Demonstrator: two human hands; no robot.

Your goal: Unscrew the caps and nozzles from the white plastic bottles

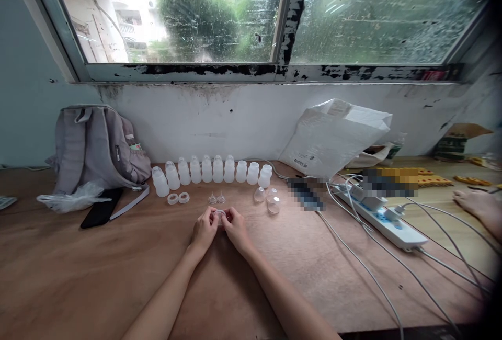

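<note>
My left hand (204,229) and my right hand (235,229) meet at the middle of the wooden table (78,272), fingers closed together on one small clear plastic ring-shaped part (219,216). Just beyond them lie two clear nipples (217,199) and two white collar rings (178,199). A row of several small translucent bottles (212,170) stands along the wall. To the right of the nipples sit a few clear caps (267,200).
A grey backpack (98,146), a clear plastic bag (72,197) and a black phone (101,207) lie at left. A white plastic sack (333,136) leans on the wall. A white power strip (382,217) with cables lies at right, near another person's hand (478,206).
</note>
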